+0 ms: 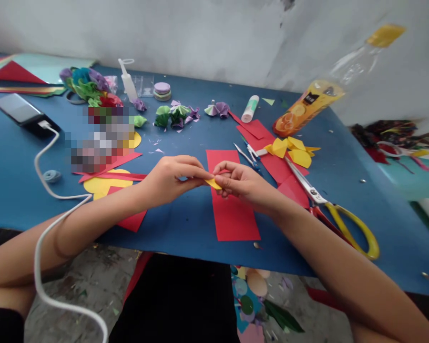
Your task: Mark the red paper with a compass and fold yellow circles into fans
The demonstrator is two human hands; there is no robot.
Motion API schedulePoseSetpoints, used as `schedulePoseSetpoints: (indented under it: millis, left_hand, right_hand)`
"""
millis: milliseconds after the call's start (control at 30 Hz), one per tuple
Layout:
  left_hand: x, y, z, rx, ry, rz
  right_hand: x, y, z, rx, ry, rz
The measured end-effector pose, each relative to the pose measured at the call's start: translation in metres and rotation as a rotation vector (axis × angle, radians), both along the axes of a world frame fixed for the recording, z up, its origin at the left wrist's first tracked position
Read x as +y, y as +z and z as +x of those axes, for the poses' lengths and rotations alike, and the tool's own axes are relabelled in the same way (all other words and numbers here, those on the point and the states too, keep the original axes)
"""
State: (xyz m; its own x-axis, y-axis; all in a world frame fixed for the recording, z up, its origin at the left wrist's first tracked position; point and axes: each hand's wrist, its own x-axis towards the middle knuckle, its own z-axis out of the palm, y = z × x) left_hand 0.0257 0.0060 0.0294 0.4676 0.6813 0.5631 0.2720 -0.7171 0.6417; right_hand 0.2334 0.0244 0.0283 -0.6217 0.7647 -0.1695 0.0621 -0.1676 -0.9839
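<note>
Between my two hands is a small piece of yellow paper [213, 184], pinched by the fingertips of both. My left hand [177, 177] comes in from the left with its fingers pressed together at the paper's left end. The right hand [238, 182] grips the other end, thumb on top and fingers curled beneath. Below them a red paper rectangle [234, 219] lies flat on the blue table [178, 233]. Several folded yellow paper pieces [289, 150] sit beyond my right hand, near a compass [248, 155]. Large scissors [311, 190] with yellow and red handles lie beside my right forearm.
A tilted-looking drink bottle [309, 107] stands at the back right, near a glue stick [250, 108]. Green and purple paper pieces [178, 116] lie at the back. At left are a white cable [39, 247], a black device [25, 112] and yellow paper shapes [107, 183].
</note>
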Motion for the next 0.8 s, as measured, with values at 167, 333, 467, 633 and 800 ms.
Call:
schedulePoseSetpoints:
  millis: [167,333,467,633,800]
  left_hand:
    - [-0.002,0.005,0.003,-0.062,0.134,-0.161]
    - [-0.006,0.007,0.005,-0.198,0.151,-0.455]
    - [-0.005,0.007,0.006,-0.268,0.133,-0.509]
    - [-0.004,0.005,0.006,-0.286,0.141,-0.545]
    - [-0.005,0.007,0.006,-0.389,0.097,-0.677]
  right_hand:
    - [-0.006,0.007,-0.002,-0.151,-0.08,0.42]
    - [-0.011,0.013,-0.002,-0.3,-0.053,0.775]
    - [-0.013,0.01,-0.003,-0.293,-0.069,0.814]
    - [-0.015,0.034,0.004,-0.478,-0.128,1.095]
    - [-0.028,0.084,0.044,-0.687,-0.409,1.186]
